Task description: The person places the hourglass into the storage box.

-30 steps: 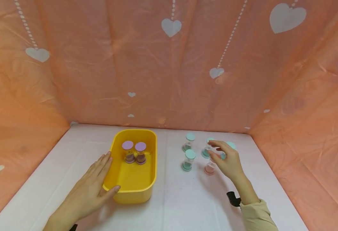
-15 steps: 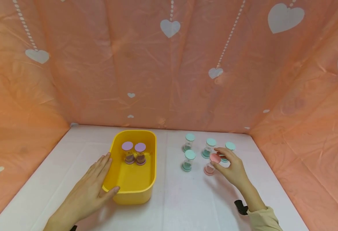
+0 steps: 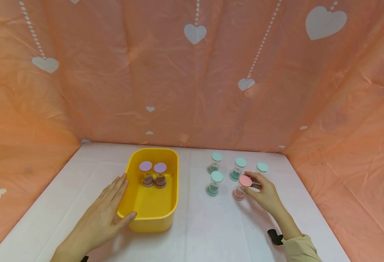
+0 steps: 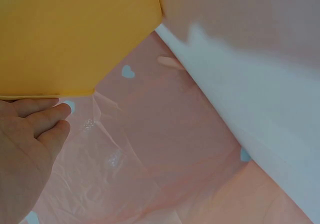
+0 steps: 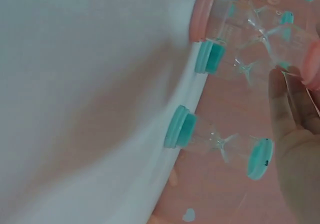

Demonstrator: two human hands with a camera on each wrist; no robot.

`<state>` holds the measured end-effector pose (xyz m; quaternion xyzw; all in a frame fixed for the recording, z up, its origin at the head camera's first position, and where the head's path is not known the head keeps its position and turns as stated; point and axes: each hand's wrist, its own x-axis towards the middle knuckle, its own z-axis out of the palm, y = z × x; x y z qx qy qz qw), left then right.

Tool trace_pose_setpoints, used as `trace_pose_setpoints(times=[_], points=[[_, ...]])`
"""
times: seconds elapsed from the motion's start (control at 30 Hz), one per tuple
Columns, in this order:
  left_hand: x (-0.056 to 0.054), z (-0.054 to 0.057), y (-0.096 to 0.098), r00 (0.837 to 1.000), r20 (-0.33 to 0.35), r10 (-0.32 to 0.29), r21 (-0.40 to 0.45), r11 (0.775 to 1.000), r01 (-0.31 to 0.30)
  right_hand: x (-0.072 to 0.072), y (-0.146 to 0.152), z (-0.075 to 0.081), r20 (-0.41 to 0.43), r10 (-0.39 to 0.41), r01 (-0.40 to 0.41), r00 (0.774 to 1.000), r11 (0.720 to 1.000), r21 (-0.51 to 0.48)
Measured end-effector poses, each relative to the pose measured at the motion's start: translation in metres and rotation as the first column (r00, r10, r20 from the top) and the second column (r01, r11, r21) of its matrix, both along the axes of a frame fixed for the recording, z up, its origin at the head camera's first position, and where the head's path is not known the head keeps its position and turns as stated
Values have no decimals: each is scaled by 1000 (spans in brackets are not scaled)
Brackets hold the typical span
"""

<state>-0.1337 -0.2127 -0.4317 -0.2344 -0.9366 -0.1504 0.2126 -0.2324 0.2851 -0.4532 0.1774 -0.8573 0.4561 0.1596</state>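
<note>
right fingers [image 3: 257,176] in a pinch on the pink hourglass [image 3: 240,189] (upright, mostly below them)

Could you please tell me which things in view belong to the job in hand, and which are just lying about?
In the job, it seems:
Yellow bin, with the left hand against it
Pink hourglass, held by the right hand
Two purple hourglasses, in the bin

Apparently just lying about:
Four teal hourglasses, upright on the table, though possibly wanted later
Heart-print backdrop
</note>
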Motion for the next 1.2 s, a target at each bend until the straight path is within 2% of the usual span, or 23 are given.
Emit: trace_pose_setpoints(times=[0.17,0.63,0.97,1.2], points=[[0,1,-1,1000,9,4,1,1000,-4,-3,-1,-4,67,-45,44,997,999,25],[0,1,1,1000,7,7,5,1000,-7,-1,-4,-5,15,-54,54,998,998,11],[1,1,1,1000,12,7,8,1000,-7,4,-11,2,-11,-5,5,1000,1000,-24],[1,1,1,1000,7,7,10,1000,-7,9,-26,14,-116,76,-84,990,994,-65]])
